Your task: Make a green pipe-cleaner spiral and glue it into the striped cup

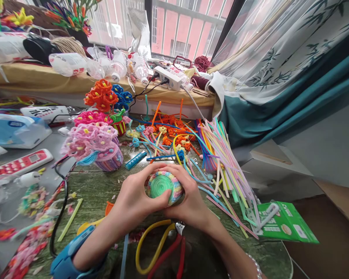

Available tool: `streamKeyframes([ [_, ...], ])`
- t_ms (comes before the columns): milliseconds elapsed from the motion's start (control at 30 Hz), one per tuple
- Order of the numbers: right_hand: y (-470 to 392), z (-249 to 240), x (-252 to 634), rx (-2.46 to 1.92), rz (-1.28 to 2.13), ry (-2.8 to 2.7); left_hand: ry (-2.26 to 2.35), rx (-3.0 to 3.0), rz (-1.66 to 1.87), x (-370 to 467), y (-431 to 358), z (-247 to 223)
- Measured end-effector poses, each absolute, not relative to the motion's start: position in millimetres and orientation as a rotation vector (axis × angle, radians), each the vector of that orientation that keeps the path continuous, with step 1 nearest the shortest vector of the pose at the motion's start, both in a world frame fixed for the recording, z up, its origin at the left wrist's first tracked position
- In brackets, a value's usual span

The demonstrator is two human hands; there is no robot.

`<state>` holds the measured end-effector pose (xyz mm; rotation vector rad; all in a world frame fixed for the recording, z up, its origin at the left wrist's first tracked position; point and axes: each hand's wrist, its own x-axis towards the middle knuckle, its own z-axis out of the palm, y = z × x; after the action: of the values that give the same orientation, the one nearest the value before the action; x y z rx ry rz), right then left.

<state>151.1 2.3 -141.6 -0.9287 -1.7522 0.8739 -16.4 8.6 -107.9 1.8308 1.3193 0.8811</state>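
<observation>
Between both hands I hold a small round pot (162,186) wound in pastel pipe cleaners, its green coiled face turned toward me. My left hand (141,188) is curled round its left side, with the thumb across the lower edge. From the right, my right hand (189,193) wraps the other side. Just below lie pliers (179,228) with yellow and red handles. A blue lighter-like stick (135,160) rests beyond my left hand. Further left stands a purple striped pot (110,157) with pink pipe-cleaner flowers (90,139).
Bundles of pastel pipe cleaners (229,162) and orange pieces (174,126) spread behind my hands. A green packet (285,221) lies at the table's right edge. At left are a red-and-white remote (23,162), a black cable (65,197) and a tissue pack (17,130). A power strip (168,78) sits on the sill.
</observation>
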Motion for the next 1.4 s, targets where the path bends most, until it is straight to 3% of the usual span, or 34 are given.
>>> streamKeyframes([
  [400, 5, -143, 152, -0.938, 0.898, -1.736, 1.256, 1.817, 0.904, -23, 10, -109],
  [700, 0, -155, 145, -0.973, 0.962, -1.413, 0.956, 1.245, 1.0, -22, 12, -104],
  [933, -7, -147, 138, -0.991, 1.054, -1.455, 0.931, 1.152, 1.146, -18, 10, -111],
  [1400, -12, -164, 132, -0.984, 0.472, -1.658, 0.904, 0.915, 1.222, -2, 1, -112],
])
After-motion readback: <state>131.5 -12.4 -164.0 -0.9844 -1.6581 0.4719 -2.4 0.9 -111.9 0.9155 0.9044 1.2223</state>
